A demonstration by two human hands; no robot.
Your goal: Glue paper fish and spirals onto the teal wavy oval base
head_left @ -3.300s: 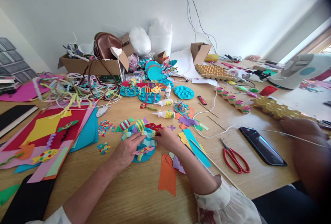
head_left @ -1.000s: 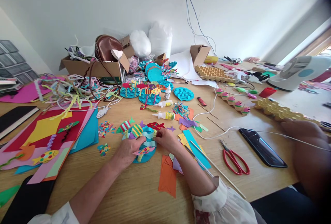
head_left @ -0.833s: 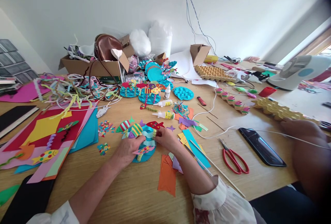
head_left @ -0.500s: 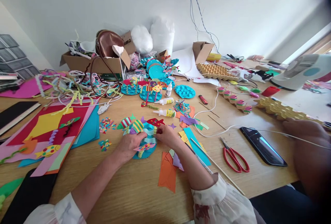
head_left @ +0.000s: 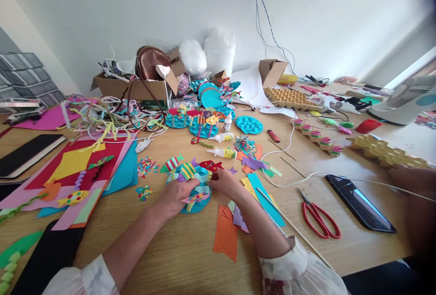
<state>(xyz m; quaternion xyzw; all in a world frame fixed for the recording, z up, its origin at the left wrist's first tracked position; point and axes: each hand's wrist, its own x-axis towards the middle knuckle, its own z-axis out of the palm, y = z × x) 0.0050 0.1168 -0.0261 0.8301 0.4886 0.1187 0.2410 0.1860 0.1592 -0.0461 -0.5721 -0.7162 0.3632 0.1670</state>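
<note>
A round blue paper piece (head_left: 195, 207) with wavy strips lies on the table in front of me. Several paper fish stand on it: a yellow-striped fish (head_left: 188, 171), a red fish (head_left: 210, 165) and a pink spotted fish (head_left: 196, 198). My left hand (head_left: 179, 194) is closed at the left part of the piece, by the striped fish; what its fingertips pinch is hidden. At the right edge, just under the red fish, my right hand (head_left: 222, 182) has its fingers pressed together near a pale green stem. Its grip is too small to make out.
Glue bottles (head_left: 225, 153) stand and lie beyond the piece. Red scissors (head_left: 318, 215), a phone (head_left: 360, 203) and a wooden stick (head_left: 294, 228) are on the right, where another person's arm (head_left: 413, 186) rests. Coloured paper sheets (head_left: 119, 174) lie left.
The view has shifted, so the table contents appear slightly further right and lower. Both hands stay at the blue piece, with little visible change in their hold.
</note>
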